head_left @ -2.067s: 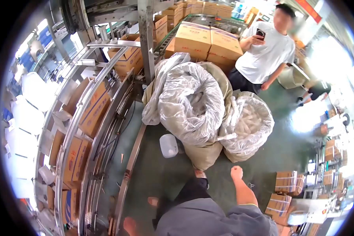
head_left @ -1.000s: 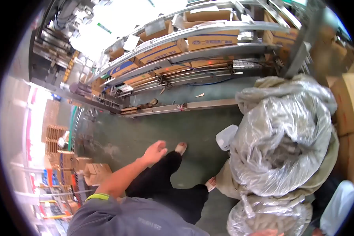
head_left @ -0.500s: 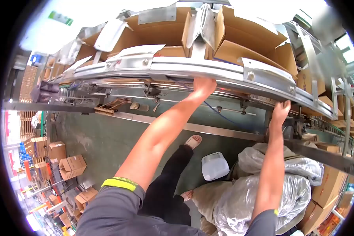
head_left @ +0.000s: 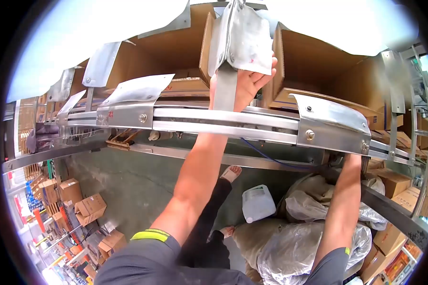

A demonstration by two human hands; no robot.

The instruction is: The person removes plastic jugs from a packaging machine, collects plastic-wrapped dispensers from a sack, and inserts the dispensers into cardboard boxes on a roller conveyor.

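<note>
Head view: the left hand (head_left: 246,89) reaches behind a metal post (head_left: 225,90) — fingers extended, slightly spread, close under a bent guide plate (head_left: 247,40). Open cartons flank it, the left carton (head_left: 183,88) and the right carton (head_left: 330,108). The right hand (head_left: 352,158) is mostly hidden behind a rail plate (head_left: 335,124) — its grip cannot be told.

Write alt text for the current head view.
The left hand, open, is raised behind a metal post between two open cardboard boxes; the right forearm extends behind the metal rail. On the floor: a plastic jug and sacks.
</note>
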